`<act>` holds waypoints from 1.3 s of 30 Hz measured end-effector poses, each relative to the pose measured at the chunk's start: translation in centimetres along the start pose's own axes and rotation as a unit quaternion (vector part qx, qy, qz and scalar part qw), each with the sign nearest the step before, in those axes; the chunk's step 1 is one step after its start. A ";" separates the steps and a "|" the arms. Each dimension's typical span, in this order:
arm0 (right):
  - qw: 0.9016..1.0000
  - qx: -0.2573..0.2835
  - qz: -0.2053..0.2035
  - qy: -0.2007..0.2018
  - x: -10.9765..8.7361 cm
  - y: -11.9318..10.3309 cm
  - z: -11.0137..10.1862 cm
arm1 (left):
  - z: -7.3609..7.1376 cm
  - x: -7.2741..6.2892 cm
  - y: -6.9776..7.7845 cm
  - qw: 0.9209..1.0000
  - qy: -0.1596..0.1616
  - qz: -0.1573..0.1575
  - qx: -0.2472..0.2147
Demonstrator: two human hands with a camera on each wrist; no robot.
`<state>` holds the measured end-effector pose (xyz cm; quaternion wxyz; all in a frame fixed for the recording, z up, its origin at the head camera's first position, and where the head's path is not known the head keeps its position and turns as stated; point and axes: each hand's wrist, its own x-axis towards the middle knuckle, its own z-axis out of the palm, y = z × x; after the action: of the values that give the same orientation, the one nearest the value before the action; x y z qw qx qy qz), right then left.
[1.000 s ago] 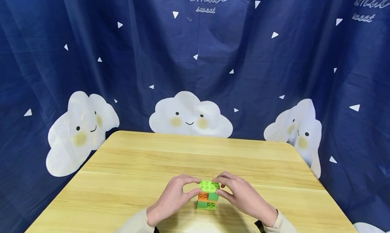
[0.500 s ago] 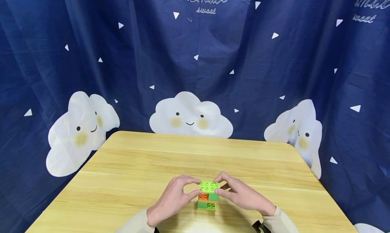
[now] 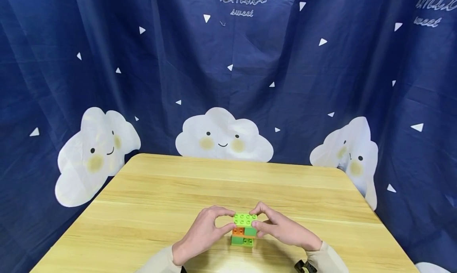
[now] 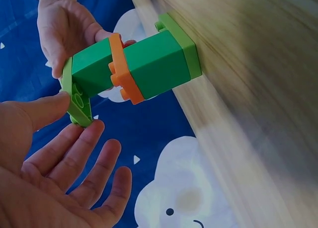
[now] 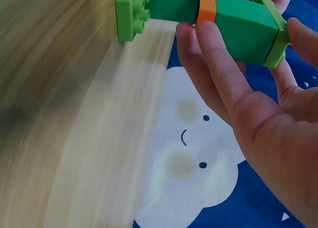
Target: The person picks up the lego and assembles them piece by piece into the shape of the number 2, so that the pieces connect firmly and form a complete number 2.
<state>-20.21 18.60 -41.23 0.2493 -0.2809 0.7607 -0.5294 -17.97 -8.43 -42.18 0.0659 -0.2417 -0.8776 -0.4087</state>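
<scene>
A small stepped tower of toy building bricks stands on the table (image 3: 160, 209). Its top is a light green plate (image 3: 245, 220) with round studs, over a dark green block (image 4: 92, 66). Below come an orange plate (image 4: 123, 69), another dark green block (image 4: 156, 63) and a light green base plate (image 5: 128, 15). My left hand (image 3: 204, 232) pinches the top plate's left end between thumb and index finger, its other fingers spread. With thumb and index finger my right hand (image 3: 283, 230) pinches the right end; its lower fingers lie by the orange plate in the right wrist view.
Behind the table hangs a dark blue curtain (image 3: 160, 66) printed with white clouds and triangles. The table's far edge runs in front of it. A dark band (image 3: 305, 266) sits at the right wrist.
My right hand's thumb has come in onto the top plate's front right corner, and its lower fingers have shifted down beside the tower. The left hand and the tower look almost unmoved.
</scene>
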 end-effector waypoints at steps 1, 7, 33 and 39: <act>1.000 0.001 0.000 0.000 0.0 0.0 0.0 | 0.0 0.0 0.0 1.000 0.000 0.002 -0.001; 1.000 -0.008 -0.009 -0.003 0.0 0.0 0.0 | -0.1 0.0 0.1 1.000 0.001 0.007 -0.003; 0.981 -0.170 -0.045 0.078 0.1 -0.5 0.0 | -0.3 0.0 -0.3 1.000 -0.013 0.003 -0.007; 0.983 -0.167 -0.043 0.057 -0.3 -0.4 -0.7 | -0.6 0.1 -0.4 0.997 -0.041 -0.006 -0.057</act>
<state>-20.39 19.12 -40.62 0.1317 -0.3206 0.8387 -0.4200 -18.23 -9.03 -42.04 0.0131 -0.2566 -0.8562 -0.4482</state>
